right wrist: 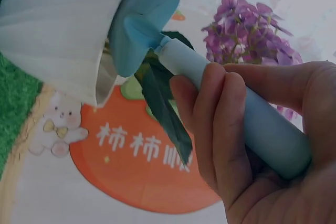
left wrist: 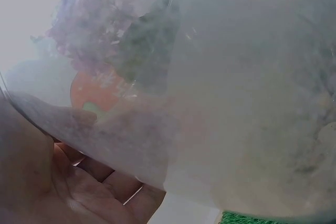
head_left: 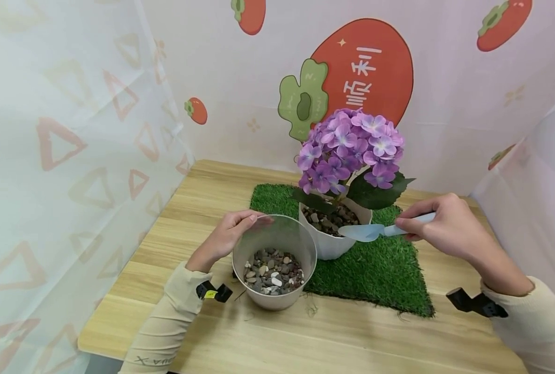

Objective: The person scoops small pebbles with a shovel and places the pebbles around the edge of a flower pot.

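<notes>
My right hand (head_left: 445,228) grips the handle of a light blue trowel (head_left: 363,232). The trowel's blade lies at the rim of a white flowerpot (head_left: 328,246), over the pebbles inside it. A purple hydrangea (head_left: 349,148) with dark green leaves stands upright in that pot. With fingers and thumb at its rim, my left hand (head_left: 228,234) holds a translucent bucket (head_left: 274,301), which leans toward me. Mixed pebbles (head_left: 277,272) cover the bucket's bottom. In the right wrist view, the fingers curl round the trowel handle (right wrist: 236,108), and the blade's underside faces the camera.
Under the flowerpot lies a green grass mat (head_left: 380,275) on the wooden table (head_left: 305,332). Patterned cloth (head_left: 240,67) with persimmon prints hangs behind the table and along both sides. The bucket stands close to the pot's left side.
</notes>
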A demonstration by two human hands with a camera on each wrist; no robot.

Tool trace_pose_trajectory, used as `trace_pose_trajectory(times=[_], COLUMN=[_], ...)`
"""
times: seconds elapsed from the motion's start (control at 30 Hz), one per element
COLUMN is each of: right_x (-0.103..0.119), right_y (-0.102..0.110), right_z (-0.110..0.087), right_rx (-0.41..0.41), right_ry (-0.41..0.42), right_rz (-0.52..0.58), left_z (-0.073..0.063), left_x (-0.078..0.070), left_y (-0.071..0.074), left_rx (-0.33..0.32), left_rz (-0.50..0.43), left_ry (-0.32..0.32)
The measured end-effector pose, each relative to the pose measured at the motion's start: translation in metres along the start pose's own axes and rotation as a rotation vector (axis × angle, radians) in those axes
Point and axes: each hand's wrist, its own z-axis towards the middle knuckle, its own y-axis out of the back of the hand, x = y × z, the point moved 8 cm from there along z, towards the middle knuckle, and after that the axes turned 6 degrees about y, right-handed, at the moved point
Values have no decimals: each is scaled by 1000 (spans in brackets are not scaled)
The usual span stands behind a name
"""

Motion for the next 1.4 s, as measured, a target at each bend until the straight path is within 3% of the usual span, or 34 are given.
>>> trace_pose_trajectory(times=[0.2,0.4,0.6,0.73,1.07,1.17,1.27,1.4], right_x=[0,7,13,-1,-75,-92,-107,-124], right_y=[20,24,24,30,27,27,29,31], right_z=[-5,-17,-31,-42,-82,-90,-96,-96], right_rx=[-79,-183,-285,-348,-506,-620,-786,-976], right_ry=[17,77,131,88,-127,-187,-218,-170], right_rz=[-123,-221,-219,-129,228,311,413,506], left_z=[1,3,2,2,2,0,0,0], left_x=[-2,-1,-1,1,4,5,4,4], left_y=[2,2,2,2,1,1,2,0], left_rx=[-1,3,3,4,10,6,5,4], left_rz=[10,10,10,1,1,2,1,-2], left_ry=[-17,-21,-25,-4,17,23,23,17])
